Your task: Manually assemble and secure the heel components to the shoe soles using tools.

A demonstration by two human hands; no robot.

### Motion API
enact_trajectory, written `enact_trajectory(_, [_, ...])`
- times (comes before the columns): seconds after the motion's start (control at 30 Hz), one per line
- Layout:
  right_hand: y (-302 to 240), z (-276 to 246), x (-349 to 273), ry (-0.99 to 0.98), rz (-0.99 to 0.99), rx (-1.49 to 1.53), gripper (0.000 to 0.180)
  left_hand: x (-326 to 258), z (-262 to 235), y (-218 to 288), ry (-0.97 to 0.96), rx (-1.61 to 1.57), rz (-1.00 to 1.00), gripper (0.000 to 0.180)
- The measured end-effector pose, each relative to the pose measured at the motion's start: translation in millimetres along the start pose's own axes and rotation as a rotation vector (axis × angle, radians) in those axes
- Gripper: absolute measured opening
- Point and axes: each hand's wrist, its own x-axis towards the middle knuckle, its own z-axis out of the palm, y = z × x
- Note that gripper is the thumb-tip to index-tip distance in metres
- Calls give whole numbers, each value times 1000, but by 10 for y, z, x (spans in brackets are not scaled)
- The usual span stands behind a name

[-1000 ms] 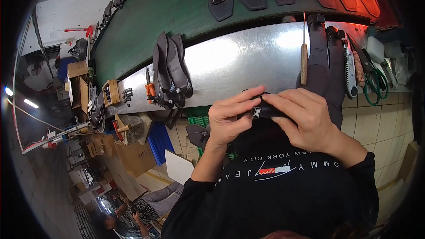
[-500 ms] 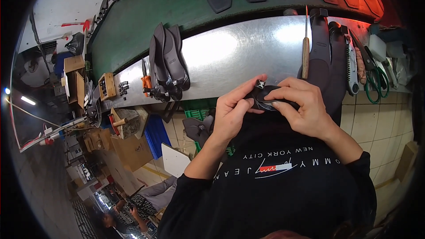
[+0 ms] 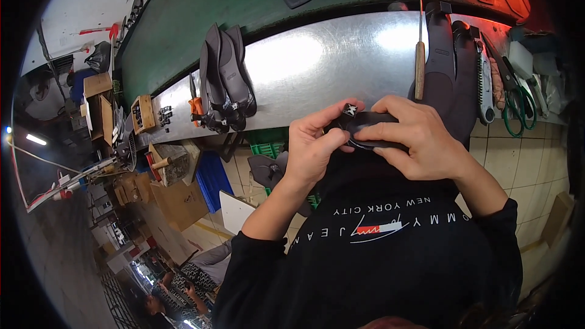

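Head view: both hands are gripping a black shoe (image 3: 365, 129) just off the bench's (image 3: 329, 61) near edge, against the torso. Left hand (image 3: 314, 149) fingers are pinching its left end; right hand (image 3: 420, 140) fingers are wrapping over its top. The shoe is showing a small silver ornament beside the left fingertips.

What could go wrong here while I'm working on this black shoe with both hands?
The black shoe is held over the lap by the left hand and right hand, past the metal bench edge; a slip could drop it to the floor. The awl lies just beyond the right hand, so a forward reach might catch its tip. The pair of black shoes sits near the bench edge and could be knocked off.
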Motion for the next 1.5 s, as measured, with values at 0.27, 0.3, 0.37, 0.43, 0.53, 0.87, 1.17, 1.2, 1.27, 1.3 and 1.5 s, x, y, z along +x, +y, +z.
enact_trajectory(0.27, [0, 83, -81, -14, 221, 153, 28, 23, 33, -6, 14, 76, 59, 43])
enact_trajectory(0.3, [9, 100, -91, -13, 221, 153, 28, 22, 39, -8, 14, 76, 59, 43])
enact_trajectory(0.37, [25, 125, -110, 10, 231, 144, 27, 21, 50, -14, 25, 100, 85, 42])
enact_trajectory(0.43, [28, 139, -118, 23, 215, 127, 27, 29, 42, -5, 14, 106, 74, 42])
enact_trajectory(0.53, [18, 151, -131, 50, 161, 78, 27, 45, 25, 28, 7, 83, 19, 42])
enact_trajectory(0.87, [0, 176, -137, 287, -132, -89, 25, 17, -18, 64, -63, -343, -299, 57])
enact_trajectory(1.17, [-122, 151, -157, 285, 67, -53, 19, 8, -65, 90, -125, -91, -224, 51])
enact_trajectory(1.2, [-109, 155, -159, 287, 93, -6, 13, 1, -121, 83, -172, -52, -266, 46])
enact_trajectory(1.27, [-93, 127, -171, 249, 112, 1, 14, -9, -144, 80, -217, -14, -309, 40])
enact_trajectory(1.3, [-88, 116, -174, 215, 131, 4, 14, -6, -121, 95, -209, -16, -312, 37])
enact_trajectory(1.5, [-59, 159, -193, 254, 118, -18, 16, -38, -35, 134, -217, 93, -282, 34])
